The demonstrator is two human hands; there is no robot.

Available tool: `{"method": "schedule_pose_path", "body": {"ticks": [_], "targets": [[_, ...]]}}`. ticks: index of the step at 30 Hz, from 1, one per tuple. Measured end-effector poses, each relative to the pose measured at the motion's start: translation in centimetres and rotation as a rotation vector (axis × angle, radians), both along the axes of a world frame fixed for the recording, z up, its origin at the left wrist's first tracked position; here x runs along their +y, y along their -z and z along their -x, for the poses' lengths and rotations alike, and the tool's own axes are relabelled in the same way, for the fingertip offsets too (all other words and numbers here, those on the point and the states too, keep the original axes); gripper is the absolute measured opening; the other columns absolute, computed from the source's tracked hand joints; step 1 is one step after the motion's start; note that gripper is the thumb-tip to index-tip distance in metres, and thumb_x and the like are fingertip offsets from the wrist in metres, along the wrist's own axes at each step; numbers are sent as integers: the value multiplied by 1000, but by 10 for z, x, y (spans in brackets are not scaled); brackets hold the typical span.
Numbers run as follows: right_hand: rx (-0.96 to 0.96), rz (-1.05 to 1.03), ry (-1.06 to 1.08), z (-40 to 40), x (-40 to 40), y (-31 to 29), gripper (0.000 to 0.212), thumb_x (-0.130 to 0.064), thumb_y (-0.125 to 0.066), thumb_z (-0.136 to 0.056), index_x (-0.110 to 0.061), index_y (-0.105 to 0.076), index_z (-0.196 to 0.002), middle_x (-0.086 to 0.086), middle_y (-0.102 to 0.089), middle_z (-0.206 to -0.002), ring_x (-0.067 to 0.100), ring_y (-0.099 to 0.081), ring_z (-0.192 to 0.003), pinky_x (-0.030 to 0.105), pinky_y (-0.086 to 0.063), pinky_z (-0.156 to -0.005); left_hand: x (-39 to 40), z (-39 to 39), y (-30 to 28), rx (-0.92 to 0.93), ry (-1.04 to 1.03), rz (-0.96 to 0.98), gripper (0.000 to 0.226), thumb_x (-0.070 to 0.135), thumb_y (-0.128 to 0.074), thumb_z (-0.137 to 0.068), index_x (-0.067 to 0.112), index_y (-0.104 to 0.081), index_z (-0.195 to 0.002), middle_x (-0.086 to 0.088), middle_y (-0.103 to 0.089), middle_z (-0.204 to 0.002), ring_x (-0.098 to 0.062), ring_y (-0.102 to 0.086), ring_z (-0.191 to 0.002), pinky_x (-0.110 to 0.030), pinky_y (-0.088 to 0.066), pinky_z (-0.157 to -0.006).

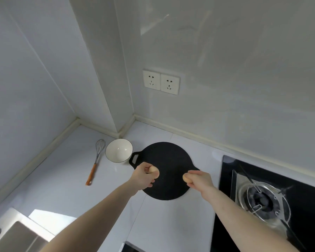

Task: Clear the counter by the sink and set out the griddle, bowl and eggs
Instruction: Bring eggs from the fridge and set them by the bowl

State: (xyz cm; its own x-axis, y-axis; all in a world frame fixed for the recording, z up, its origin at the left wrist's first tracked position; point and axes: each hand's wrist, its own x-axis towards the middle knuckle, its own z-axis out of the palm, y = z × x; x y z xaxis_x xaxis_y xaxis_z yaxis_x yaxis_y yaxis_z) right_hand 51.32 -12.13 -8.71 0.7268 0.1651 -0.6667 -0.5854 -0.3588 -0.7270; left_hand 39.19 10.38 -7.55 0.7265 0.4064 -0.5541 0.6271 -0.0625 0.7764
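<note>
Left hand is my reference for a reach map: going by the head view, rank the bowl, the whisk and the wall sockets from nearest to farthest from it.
From the left hand:
1. Bowl, just up and left, beside the griddle's handle.
2. Whisk, farther left on the counter.
3. Wall sockets, up on the back wall.

Both arms outstretched, left hand [144, 176] and right hand [198, 180] closed.

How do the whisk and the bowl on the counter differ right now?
The whisk lies flat, long and thin, with wire loops and an orange handle; the bowl stands upright, round, white and empty. The whisk sits farther left; the bowl is beside the griddle's handle. Neither hand touches them.
</note>
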Motion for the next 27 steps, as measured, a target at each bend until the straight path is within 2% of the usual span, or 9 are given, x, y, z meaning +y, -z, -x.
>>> {"method": "schedule_pose_path", "body": {"ticks": [3, 7, 11, 15, 18, 20, 23, 25, 27], "targets": [[24, 20, -117, 24, 31, 11, 36, -13, -81, -78, -12, -73, -113, -3, -56, -129, 18, -72, -91, 29, -62, -81, 17, 27, 11, 66, -44, 16, 35, 30, -71, -90, 18, -56, -119, -5, -66, -112, -21, -71, -91, -28, -62, -71], [91, 45, -269, 56, 84, 15, 41, -18, -83, -75, -17, -72, -114, 2, -73, -106, 17, -75, -87, 33, -62, -87, 56, 68, 22, 128, -179, 30, 33, 31, -71, -88, 14, -60, -113, -7, -71, -106, -24, -74, -91, -30, -64, -72], [72, 66, -354, 73, 128, 9, 45, -12, -77, -68, -17, -70, -113, 1, -76, -92, 14, -76, -80, 31, -63, -84, 97, 91, 37, 157, -308, 42, 42, 33, -72, -75, 6, -67, -107, -8, -75, -97, -18, -72, -70, -37, -65, -79], [91, 63, -329, 84, 173, 14, 19, -16, -80, -77, -20, -70, -92, 4, -74, -90, 20, -75, -82, 34, -62, -88, 128, 95, 47, 171, -436, 7, 34, 25, -67, -77, 2, -69, -102, 0, -72, -91, -17, -68, -61, -36, -64, -81], [156, 52, -235, 93, 206, 26, 11, -16, -80, -80, -15, -71, -86, 5, -72, -86, 20, -74, -77, 38, -62, -88, 140, 93, 50, 135, -454, -38, 11, 25, -59, -77, 25, -64, -86, -2, -69, -108, -19, -63, -56, -27, -54, -66], [185, 68, -202, 101, 224, 37, 12, -17, -80, -80, -13, -72, -87, 5, -72, -84, 21, -75, -75, 38, -61, -89, 151, 91, 60, 140, -430, -105, 17, 31, -55, -74, 43, -51, -85, -5, -65, -132, -21, -65, -59, -28, -54, -65], [220, 82, -161, 110, 248, 50, 13, -23, -80, -83, -13, -72, -86, 5, -72, -81, 24, -76, -80, 38, -60, -91, 166, 85, 72, 170, -324, -217, 50, 32, -53, -78, 32, -55, -129, -5, -71, -96, -28, -70, -84, -34, -57, -69], [230, 128, -147, 114, 264, 56, 14, -25, -79, -81, -13, -72, -79, 5, -72, -76, 24, -76, -84, 37, -60, -91, 177, 81, 76, 181, -304, -266, 20, 26, -54, -83, 25, -57, -102, -12, -71, -91, -33, -69, -88, -42, -59, -69], [212, 187, -142, 116, 276, 58, 18, -30, -76, -80, -13, -73, -77, 3, -74, -76, 20, -73, -76, 28, -60, -81, 187, 79, 81, 178, -308, -294, 16, 30, -52, -79, 19, -57, -90, -12, -72, -90, -33, -69, -84, -45, -61, -70]]}}
